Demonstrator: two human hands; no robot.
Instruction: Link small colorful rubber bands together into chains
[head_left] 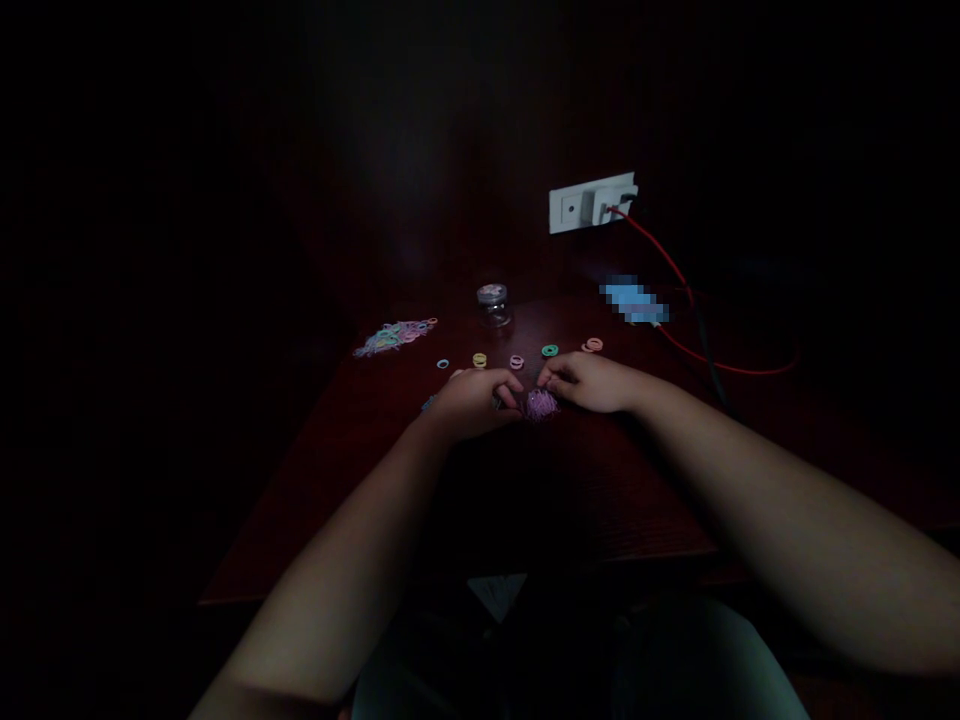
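Two forearms (337, 570) | left hand (476, 403), right hand (589, 382): curled, grip unclear | one purple band pile (541, 404) | one jar (493, 303)

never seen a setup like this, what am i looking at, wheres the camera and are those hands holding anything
There is no robot: these are a person's bare left hand and right hand, seen from a camera on their head. On the dark reddish table lie a row of small elastic bands in blue, yellow, pink, green and orange, a mixed heap of bands on the left, a red cable at right, and a clear lidded jar behind the row. Both hands are at a purple pile of bands; whether they grip any is too dark to tell.
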